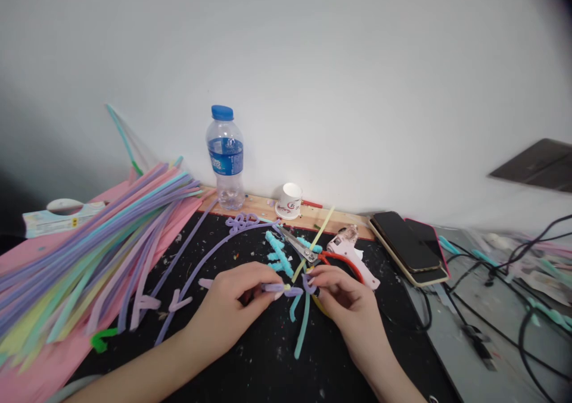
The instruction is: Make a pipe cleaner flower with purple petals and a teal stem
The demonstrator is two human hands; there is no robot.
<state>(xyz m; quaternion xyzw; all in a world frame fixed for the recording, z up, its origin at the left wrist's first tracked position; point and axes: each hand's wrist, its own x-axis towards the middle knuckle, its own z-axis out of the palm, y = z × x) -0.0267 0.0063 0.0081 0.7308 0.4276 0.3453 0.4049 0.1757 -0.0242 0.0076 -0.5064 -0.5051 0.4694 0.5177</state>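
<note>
Blue-capped bottle (pixel 226 158) left of white cup (pixel 291 199); dark phone (pixel 406 242) at right

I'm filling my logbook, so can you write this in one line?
left hand: pinching purple strip; right hand: pinching purple curl; beyond: scissors; back: bottle

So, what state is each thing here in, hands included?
Left hand: pinching a purple strip
Right hand: pinching a purple curl
Bottle: upright, capped
Paper cup: upside down
Scissors: lying down, blade opening unclear
Glue gun: lying down
Black phone: screen dark
Fuzzy stem bundle: fanned out
</note>
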